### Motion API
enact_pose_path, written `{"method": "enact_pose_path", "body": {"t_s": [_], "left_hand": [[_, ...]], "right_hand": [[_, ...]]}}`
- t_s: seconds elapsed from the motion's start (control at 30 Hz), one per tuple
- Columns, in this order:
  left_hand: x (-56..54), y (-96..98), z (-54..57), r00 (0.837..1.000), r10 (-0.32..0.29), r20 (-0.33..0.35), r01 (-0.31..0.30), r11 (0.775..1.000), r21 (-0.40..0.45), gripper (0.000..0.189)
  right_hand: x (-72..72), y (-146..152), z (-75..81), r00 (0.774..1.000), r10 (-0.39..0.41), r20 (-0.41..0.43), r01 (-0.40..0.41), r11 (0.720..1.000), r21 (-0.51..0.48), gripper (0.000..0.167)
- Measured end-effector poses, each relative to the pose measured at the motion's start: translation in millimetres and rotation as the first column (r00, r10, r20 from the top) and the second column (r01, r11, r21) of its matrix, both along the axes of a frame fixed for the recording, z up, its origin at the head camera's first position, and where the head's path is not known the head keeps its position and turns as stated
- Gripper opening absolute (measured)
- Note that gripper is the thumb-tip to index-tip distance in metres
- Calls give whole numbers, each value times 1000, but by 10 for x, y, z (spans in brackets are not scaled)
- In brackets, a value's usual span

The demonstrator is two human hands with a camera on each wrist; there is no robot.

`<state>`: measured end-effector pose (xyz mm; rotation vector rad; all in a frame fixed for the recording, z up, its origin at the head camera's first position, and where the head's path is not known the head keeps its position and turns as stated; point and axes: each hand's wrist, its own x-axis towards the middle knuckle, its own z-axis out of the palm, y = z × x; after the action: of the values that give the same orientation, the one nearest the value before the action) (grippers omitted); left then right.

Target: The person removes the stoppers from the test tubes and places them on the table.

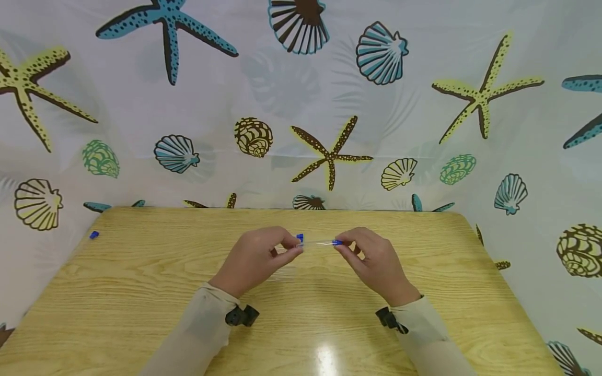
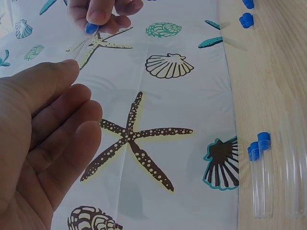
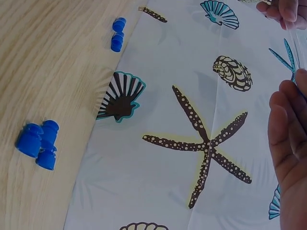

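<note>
A clear test tube [image 1: 321, 243] is held level between the two hands above the table. My left hand [image 1: 257, 258] pinches its left end between thumb and forefinger. At the right end, my right hand [image 1: 373, 261] pinches a blue cap [image 1: 337, 242]; how far the cap sits on the tube cannot be made out. In the right wrist view the tube [image 3: 294, 48] runs between both hands. Below the left hand, two tubes with blue caps [image 2: 259, 187] lie on the table, beside clear tubes [image 2: 295, 182] whose ends are partly out of view.
On the wooden table [image 1: 197, 230], several loose blue caps [image 3: 29, 140] stand grouped in the right wrist view. One more blue cap [image 1: 94, 235] lies near the far left edge. A white cloth [image 1: 216, 99] printed with starfish and shells hangs behind the table.
</note>
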<state>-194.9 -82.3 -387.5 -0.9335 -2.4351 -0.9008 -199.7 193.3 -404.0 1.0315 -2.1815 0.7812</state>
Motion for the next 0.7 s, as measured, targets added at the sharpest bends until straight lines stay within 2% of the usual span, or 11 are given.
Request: {"method": "enact_pose_path", "body": {"t_s": [0.2, 0.43, 0.7], "left_hand": [[9, -4, 7, 999, -3, -36, 3, 1000, -3, 7], [-12, -20, 9, 999, -1, -32, 0, 1000, -28, 11], [14, 17, -16, 999, 23, -26, -24, 999, -29, 10]], "right_hand": [[24, -43, -6, 1000, -29, 3, 29, 1000, -2, 21], [12, 6, -7, 998, 60, 36, -62, 996, 58, 15], [14, -23, -39, 1000, -26, -6, 26, 1000, 8, 12]]}}
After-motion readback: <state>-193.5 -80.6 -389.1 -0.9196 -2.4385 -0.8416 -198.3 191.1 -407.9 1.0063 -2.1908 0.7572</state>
